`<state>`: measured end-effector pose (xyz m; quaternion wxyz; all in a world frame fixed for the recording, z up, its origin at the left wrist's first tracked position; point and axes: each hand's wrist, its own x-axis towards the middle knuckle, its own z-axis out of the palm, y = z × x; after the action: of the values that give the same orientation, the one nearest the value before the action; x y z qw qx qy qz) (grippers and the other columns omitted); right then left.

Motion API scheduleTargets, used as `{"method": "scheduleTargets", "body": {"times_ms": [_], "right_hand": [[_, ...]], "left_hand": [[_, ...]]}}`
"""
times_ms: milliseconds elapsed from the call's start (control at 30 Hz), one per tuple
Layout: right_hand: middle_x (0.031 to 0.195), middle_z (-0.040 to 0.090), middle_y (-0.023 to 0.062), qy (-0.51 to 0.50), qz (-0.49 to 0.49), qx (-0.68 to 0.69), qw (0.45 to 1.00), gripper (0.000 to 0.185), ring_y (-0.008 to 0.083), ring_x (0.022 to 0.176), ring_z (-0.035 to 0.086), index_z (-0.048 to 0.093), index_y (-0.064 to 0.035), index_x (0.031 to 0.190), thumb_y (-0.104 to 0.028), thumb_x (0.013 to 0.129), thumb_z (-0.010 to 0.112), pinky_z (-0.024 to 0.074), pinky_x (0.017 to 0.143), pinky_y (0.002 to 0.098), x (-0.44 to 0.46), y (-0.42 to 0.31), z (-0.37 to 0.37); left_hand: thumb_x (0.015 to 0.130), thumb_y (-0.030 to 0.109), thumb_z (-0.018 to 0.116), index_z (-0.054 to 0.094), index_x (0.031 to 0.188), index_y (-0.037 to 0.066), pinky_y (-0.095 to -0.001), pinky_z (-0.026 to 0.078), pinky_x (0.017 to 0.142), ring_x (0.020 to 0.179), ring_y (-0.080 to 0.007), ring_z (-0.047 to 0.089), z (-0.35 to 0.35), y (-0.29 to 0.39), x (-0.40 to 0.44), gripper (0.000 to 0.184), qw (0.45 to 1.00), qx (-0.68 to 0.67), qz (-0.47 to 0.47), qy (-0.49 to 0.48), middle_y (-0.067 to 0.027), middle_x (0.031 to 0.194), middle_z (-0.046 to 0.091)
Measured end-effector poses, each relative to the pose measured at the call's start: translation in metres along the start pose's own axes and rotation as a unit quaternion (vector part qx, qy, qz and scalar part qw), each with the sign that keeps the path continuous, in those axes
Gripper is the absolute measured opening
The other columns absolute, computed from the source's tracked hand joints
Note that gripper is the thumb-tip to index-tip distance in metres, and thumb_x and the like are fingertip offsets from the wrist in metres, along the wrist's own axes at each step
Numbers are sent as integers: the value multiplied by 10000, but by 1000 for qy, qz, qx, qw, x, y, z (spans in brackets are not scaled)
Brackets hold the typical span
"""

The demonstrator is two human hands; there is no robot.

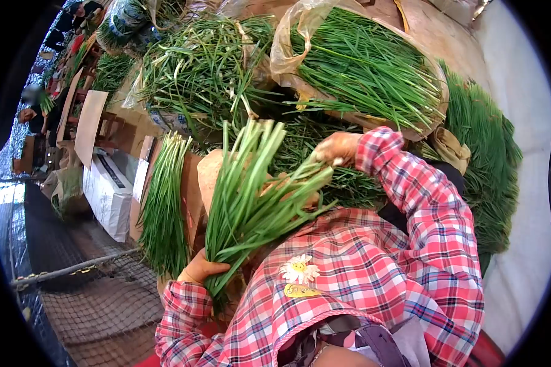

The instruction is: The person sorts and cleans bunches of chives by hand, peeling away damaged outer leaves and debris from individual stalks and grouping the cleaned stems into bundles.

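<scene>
A thick bunch of garlic chives [242, 189] lies across my lap, its pale cut ends pointing away from me. My left hand [203, 268] is closed around the leafy end of the bunch, thumb on top. Some stalks fan out to the right, and my right hand [338, 148] has its fingers closed at their pale ends. Just left of the bunch, a neat sheaf of chives [167, 202] rests on a brown board [193, 189]. Loose chives and trimmings lie beyond my hands.
Beyond sit a tangled heap of chives [196, 67] and a plastic-lined basket of chives [364, 64]. More chives [480, 159] are piled at right by a pale wall [526, 257]. At left are a white box [107, 192], a net [104, 306] and a person [35, 116] farther off.
</scene>
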<state>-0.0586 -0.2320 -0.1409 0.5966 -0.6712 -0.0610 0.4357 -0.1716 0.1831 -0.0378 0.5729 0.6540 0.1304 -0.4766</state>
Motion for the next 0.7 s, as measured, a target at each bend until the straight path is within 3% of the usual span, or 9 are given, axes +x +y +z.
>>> {"method": "scheduleTargets", "body": {"times_ms": [100, 267, 333, 367, 400, 433, 533, 600, 700], "right_hand": [[501, 363, -79, 49, -99, 266, 958, 339, 29, 381, 274, 589, -76, 1078, -302, 826, 622, 206, 358, 202, -15, 0, -18], [665, 538, -31, 295, -328, 436, 785, 367, 1, 381, 364, 541, -37, 1097, -126, 755, 642, 304, 287, 152, -59, -30, -64], [685, 556, -11, 297, -306, 386, 818, 401, 56, 475, 488, 514, -43, 1156, -129, 776, 610, 436, 414, 196, -63, -27, -80], [789, 585, 23, 289, -194, 12, 938, 421, 96, 612, 538, 505, -60, 1184, -140, 784, 611, 470, 550, 229, -36, -4, -83], [892, 614, 56, 232, -48, -362, 902, 442, 136, 748, 588, 497, -76, 1211, -152, 792, 612, 505, 686, 263, -9, 20, -88], [1094, 594, 85, 256, 172, -404, 861, 458, 187, 982, 558, 503, -84, 1221, -173, 789, 626, 416, 890, 303, -18, -16, -56], [1065, 603, 86, 313, -162, 108, 929, 409, 183, 933, 566, 561, -69, 1145, -274, 798, 630, 430, 848, 287, -9, -14, -44], [927, 633, 99, 286, -153, -131, 937, 401, 199, 864, 588, 674, -59, 844, -447, 760, 626, 450, 792, 286, -15, -56, -18], [923, 631, 81, 314, -205, -452, 810, 577, 243, 939, 569, 691, -118, 837, -656, 665, 572, 423, 855, 356, 9, -77, 35]], "left_hand": [[655, 10, 706, 590, 1029, -1, -265, 486, 546, 621, -164, 600, 11, -5, -3, 392, 994, -83, -55, 40, -78, 801, 639], [675, 61, 687, 598, 899, -15, -280, 444, 456, 506, -189, 564, 9, -25, 3, 253, 991, -135, -11, 18, -103, 697, 612], [680, 61, 661, 594, 895, -18, -294, 443, 454, 498, -207, 559, 9, -30, 5, 239, 985, -168, -1, 29, -109, 685, 604], [680, 61, 661, 594, 895, -18, -294, 443, 454, 498, -207, 559, 7, -33, 2, 239, 985, -168, 2, 27, -109, 685, 604], [675, 58, 654, 591, 891, -19, -301, 446, 455, 499, -214, 559, 9, -33, 3, 238, 981, -194, 0, 28, -111, 682, 600], [670, 55, 648, 588, 887, -20, -308, 450, 456, 501, -222, 560, 9, -32, 5, 237, 975, -219, -1, 29, -113, 678, 596], [667, 56, 647, 585, 877, -21, -313, 453, 459, 514, -223, 564, 11, -31, 4, 232, 985, -174, 11, 9, -113, 679, 593], [674, 56, 646, 587, 890, -17, -310, 457, 462, 524, -214, 569, 13, -35, 5, 235, 981, -190, 23, 16, -113, 691, 600], [689, 66, 650, 592, 934, -9, -293, 465, 466, 529, -193, 569, 15, -37, 11, 263, 986, -159, 46, 29, -118, 724, 621]]}}
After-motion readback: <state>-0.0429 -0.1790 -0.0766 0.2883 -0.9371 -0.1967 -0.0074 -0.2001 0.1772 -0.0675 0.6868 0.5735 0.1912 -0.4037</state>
